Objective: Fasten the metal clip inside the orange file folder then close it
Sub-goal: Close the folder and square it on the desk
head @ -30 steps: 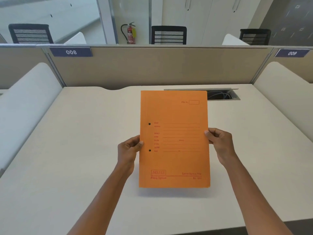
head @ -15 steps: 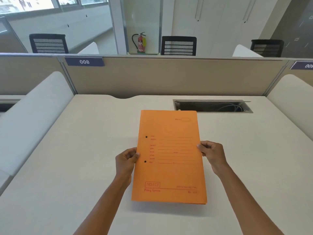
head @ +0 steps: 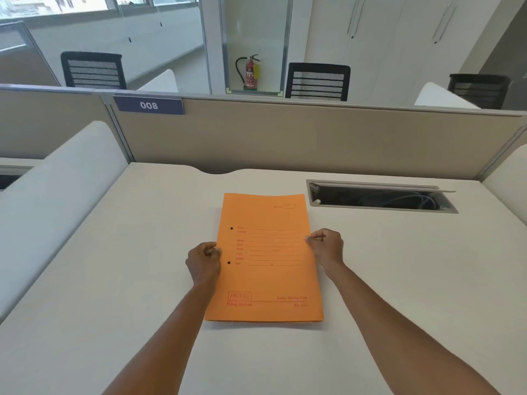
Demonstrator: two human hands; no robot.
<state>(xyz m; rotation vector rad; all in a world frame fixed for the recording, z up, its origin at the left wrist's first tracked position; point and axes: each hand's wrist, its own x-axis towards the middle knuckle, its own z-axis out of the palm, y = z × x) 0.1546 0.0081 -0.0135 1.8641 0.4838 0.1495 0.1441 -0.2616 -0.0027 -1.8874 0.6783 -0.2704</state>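
Lying closed and flat at desk (head: 399,280) centre, the orange file folder (head: 268,275) looks light, thin and bendy; left hand (head: 203,262) pinches its 9 o'clock edge, right hand (head: 326,246) its 3 o'clock edge, best lifted there

folder (head: 265,258) closed, flat on desk (head: 114,280) — left hand (head: 203,262) | right hand (head: 328,248) pinch edges

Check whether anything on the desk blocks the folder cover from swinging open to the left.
Nothing visible does. The orange folder lies closed, the left hand and right hand pinching its side edges. The desk left of it is bare.
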